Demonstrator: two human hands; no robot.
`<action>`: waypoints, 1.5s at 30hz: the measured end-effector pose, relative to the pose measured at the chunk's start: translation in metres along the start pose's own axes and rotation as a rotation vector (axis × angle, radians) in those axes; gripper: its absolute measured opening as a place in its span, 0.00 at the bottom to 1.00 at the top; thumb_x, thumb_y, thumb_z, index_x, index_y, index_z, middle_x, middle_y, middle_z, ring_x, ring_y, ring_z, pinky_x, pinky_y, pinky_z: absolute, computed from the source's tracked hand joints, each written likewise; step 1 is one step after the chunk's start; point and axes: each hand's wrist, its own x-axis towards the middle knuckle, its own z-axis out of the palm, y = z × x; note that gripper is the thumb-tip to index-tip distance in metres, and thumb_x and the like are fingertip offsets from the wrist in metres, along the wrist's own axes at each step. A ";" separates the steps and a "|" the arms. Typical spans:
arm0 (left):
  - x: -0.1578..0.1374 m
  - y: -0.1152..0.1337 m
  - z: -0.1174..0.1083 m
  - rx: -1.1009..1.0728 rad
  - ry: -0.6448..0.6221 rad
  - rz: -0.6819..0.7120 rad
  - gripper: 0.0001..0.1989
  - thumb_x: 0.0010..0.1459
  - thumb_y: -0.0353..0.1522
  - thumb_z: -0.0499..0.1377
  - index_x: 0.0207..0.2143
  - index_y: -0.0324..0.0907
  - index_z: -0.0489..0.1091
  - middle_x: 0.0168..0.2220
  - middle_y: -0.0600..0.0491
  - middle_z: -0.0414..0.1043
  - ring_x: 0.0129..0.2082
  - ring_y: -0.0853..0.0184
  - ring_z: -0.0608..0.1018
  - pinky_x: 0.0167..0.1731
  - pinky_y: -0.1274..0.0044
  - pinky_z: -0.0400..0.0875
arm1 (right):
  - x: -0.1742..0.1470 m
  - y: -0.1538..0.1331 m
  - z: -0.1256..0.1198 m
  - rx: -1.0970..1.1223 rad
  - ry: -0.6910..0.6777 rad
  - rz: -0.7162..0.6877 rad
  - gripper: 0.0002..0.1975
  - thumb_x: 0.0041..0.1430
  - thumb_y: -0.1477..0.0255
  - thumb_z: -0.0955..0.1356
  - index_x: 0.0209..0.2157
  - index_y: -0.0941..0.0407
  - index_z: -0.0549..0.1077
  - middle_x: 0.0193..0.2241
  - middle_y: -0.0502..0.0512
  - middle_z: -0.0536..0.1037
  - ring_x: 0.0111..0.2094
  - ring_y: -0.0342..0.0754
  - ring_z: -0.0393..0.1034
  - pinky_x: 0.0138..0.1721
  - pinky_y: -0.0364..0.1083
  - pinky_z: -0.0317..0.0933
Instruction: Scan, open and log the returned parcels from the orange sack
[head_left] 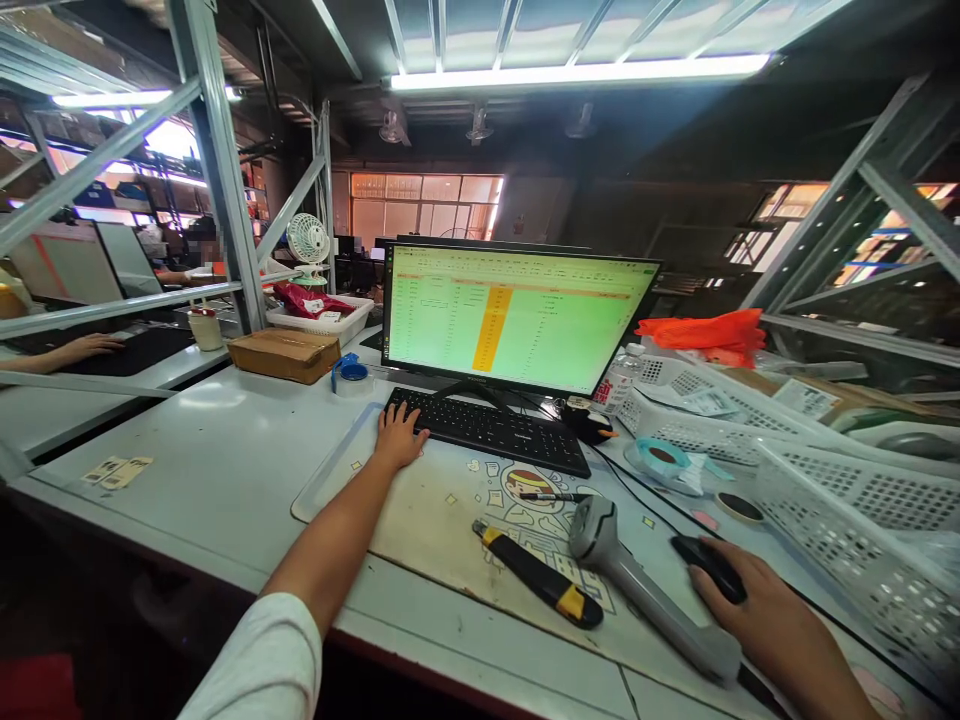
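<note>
My left hand (400, 436) rests on the left end of a black keyboard (495, 428), its fingers apart on the keys. At the right, my right hand (757, 600) is wrapped round a black computer mouse (712, 566). Behind the keyboard stands a monitor (517, 318) with a spreadsheet that has one orange column. Between my hands, on a printed desk mat (420, 520), lie a black and yellow utility knife (536, 575), a grey barcode scanner (652, 595) and a black pen (555, 496).
White perforated baskets (847, 520) line the right side, beside rolls of tape (660, 458). A cardboard box (285, 352) and a blue tape roll (351, 374) sit left of the monitor. Metal rack posts (217, 170) rise at the left. Another person's hand (90, 346) is at the neighbouring desk.
</note>
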 end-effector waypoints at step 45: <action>-0.173 0.138 -0.184 -0.153 0.016 0.923 0.19 0.70 0.30 0.51 0.54 0.55 0.78 0.59 0.53 0.77 0.63 0.59 0.75 0.68 0.64 0.68 | -0.011 -0.007 0.004 0.012 0.100 -0.097 0.29 0.60 0.54 0.61 0.54 0.57 0.74 0.55 0.67 0.78 0.55 0.62 0.75 0.58 0.60 0.69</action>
